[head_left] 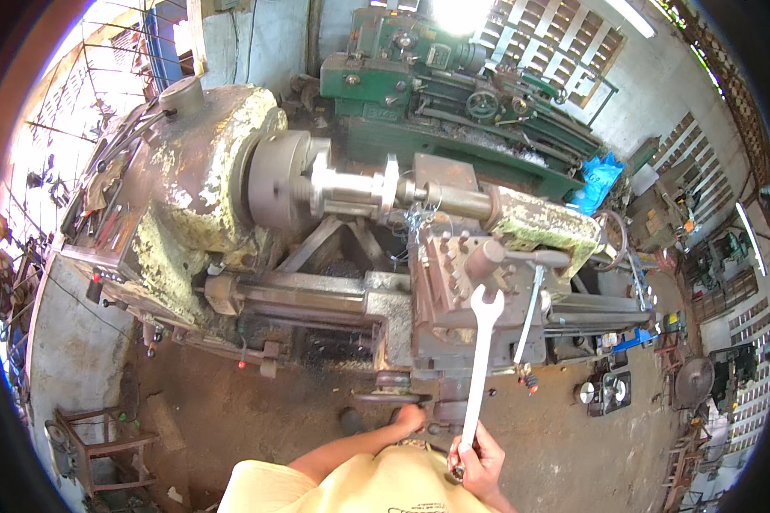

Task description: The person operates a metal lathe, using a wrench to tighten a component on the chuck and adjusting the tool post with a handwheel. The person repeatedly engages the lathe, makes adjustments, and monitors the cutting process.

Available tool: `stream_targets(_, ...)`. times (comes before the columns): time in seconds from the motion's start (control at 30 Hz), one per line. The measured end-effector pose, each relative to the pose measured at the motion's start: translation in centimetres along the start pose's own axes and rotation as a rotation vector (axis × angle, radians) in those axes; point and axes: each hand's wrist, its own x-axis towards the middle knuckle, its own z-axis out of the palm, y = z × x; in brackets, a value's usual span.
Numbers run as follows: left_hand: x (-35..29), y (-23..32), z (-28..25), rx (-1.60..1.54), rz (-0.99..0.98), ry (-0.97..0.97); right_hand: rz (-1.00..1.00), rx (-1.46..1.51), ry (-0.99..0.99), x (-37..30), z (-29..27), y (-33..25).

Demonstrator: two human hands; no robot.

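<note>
A large worn lathe (385, 321) fills the middle, running from left to right between the person and the far wall; its headstock (205, 171), with flaking yellowish paint, stands at the left. Beyond it, a green lathe (453, 145) stands on the far side, its lower part partly blocked from sight by the near machine. The person's yellow shirt (342, 483) covers the nearest stretch of floor. At the right, the tailstock (543, 218) faces the grey chuck (274, 179), and a bright flanged metal workpiece (355, 188) sits between them. A wooden stool (115, 449) stands near left and a round fan (695, 380) far right. A blue bag (599, 182) is by the green lathe's right end.

The long open-ended wrench (481, 363) is right of centre, tilted up and away from the person; its shaft crosses in front of the carriage, hiding a strip of it, and its open end appears just below the tool post (486, 259). The right hand (481, 466) has its fingers closed around the wrench's near end. The left hand (409, 417) is just beside the carriage handwheel (392, 398); whether its fingers grip anything, I cannot tell. A thin metal rod (530, 316) slants down right of the wrench.
</note>
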Motion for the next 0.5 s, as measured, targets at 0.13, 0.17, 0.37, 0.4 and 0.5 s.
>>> stream_targets(0.13, -0.8, -1.2, -4.9, 0.124, -0.046, -0.338, 0.064, -0.024, -0.126, 1.2, 0.9, -1.4)
stream_targets(0.17, -1.6, -2.3, -6.3, 0.041, 0.004, -0.322, 0.064, -0.039, -0.14, 1.7, 1.3, -1.8)
stream_targets(0.37, -4.8, -14.1, -16.4, 0.155, -0.1, 0.213, 0.042, -0.048, -0.167, 6.0, 5.0, -1.7)
stream_targets(0.4, -5.6, -16.7, -18.1, 0.277, -0.174, 0.328, 0.004, -0.078, -0.183, 7.0, 5.7, -1.2)
stream_targets(0.5, -8.7, -24.5, -22.6, 0.379, -0.354, 0.411, 0.034, -0.114, -0.103, 10.6, 7.7, 0.9)
